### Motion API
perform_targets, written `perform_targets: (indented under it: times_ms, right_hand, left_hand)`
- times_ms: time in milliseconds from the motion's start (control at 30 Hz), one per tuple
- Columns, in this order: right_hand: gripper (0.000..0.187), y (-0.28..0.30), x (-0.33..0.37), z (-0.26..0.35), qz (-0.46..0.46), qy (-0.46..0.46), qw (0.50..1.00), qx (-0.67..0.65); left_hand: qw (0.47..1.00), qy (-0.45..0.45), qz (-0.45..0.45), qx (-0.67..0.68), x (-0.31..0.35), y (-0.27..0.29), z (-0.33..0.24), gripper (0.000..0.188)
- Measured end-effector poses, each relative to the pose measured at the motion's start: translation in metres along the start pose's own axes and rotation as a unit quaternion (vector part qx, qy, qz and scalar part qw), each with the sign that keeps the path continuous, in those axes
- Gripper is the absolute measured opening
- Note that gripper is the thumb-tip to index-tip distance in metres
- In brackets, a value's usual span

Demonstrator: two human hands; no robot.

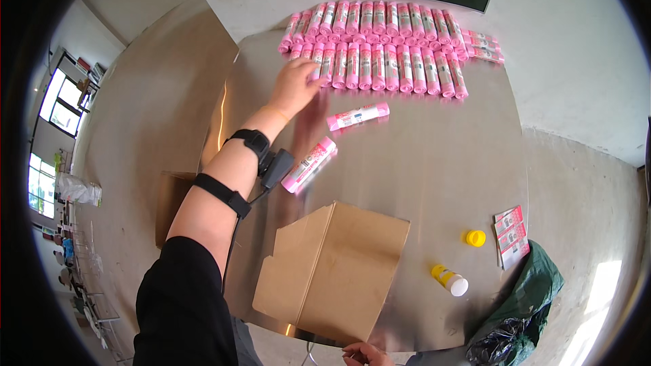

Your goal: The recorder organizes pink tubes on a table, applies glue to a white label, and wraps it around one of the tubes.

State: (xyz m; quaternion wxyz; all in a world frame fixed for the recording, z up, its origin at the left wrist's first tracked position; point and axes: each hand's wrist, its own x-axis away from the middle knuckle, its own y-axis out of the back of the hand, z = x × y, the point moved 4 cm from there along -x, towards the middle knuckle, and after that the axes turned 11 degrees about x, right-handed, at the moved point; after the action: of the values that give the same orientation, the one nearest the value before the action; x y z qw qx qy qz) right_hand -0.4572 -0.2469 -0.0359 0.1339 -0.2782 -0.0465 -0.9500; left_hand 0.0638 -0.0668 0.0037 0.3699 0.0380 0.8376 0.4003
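Overlapping the left end of the front row of pink rolls (378, 68), the left hand (296, 88) has its fingers bent, but the tips are hard to make out, so can't tell if it's gripping one or just touching. It also hides part of the rolls at that end. The right hand (366, 354) is cut off by the lower edge, just beside the near end of the folded cardboard (352, 257); no idea whether it holds anything.

Just nearer than the left hand, off to its right, one loose roll (358, 116) lies on the metal table (434, 163). A second loose roll (309, 165) is beside the wrist gadget (277, 168); the pink strip along its edge might only be a reflection. Left of that forearm is a brown box (169, 203), partly covered by the arm. Out right of the right hand: yellow cap (475, 238), yellow-and-white bottle (449, 280), printed labels (512, 238) and a crumpled green bag (536, 274).
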Motion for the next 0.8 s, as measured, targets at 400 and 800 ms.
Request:
perform_targets:
  times_ms: [400,800]
  right_hand:
    - [0.018,0.006,0.003,0.008,-0.004,0.004,0.999,0.033]
    - [0.018,0.007,0.004,0.013,-0.008,0.025,0.999,0.032]
  left_hand:
    - [0.987,-0.025,0.077,-0.14,-0.023,-0.046,-0.038,0.03]
    - [0.962,-0.177,0.091,-0.184,-0.021,-0.055,-0.048,0.005]
